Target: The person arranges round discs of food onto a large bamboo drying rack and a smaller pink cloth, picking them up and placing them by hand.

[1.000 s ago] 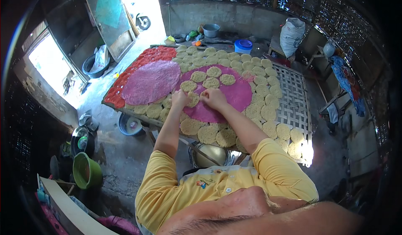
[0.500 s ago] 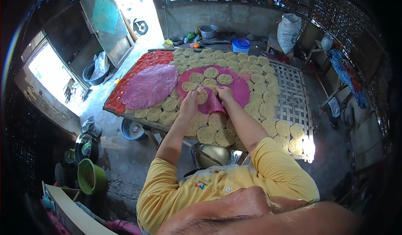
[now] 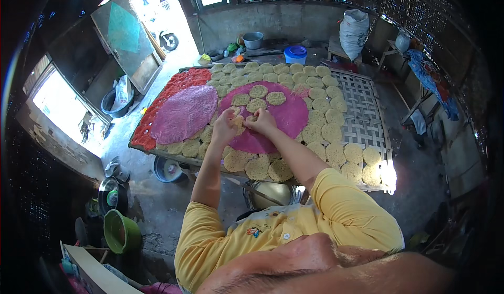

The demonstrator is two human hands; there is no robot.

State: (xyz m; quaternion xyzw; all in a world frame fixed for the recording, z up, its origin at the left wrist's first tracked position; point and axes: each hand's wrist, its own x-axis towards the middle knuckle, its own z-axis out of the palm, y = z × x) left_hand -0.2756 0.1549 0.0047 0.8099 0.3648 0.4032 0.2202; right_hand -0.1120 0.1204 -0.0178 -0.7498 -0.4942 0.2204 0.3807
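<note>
A round, pale yellow rice cake (image 3: pixel 238 125) hangs tilted over the near left part of a magenta sheet (image 3: pixel 289 121). My left hand (image 3: pixel 224 127) is closed on its left side. My right hand (image 3: pixel 262 123) meets its right edge with fingers bent and pinched; the fingertips partly cover one another. Just beyond my hands, several similar cakes lie flat on the sheet, one of them a cake (image 3: pixel 256 105) close to my right fingers. Under the sheet, rows of round cakes (image 3: pixel 316 133) cover a woven rack.
A second pink sheet (image 3: pixel 185 113) lies left, beside red cakes (image 3: pixel 176 84). Bare woven rack (image 3: pixel 359 102) shows at the right. A blue-lidded bucket (image 3: pixel 295 55) and a white sack (image 3: pixel 354 34) stand behind. Basins and a green tub (image 3: pixel 122 232) sit on the floor at left.
The magenta sheet's near edge, lifted and folded by my right hand before, now lies flat. My right hand has let it go and moved left to the cake in my left hand.
</note>
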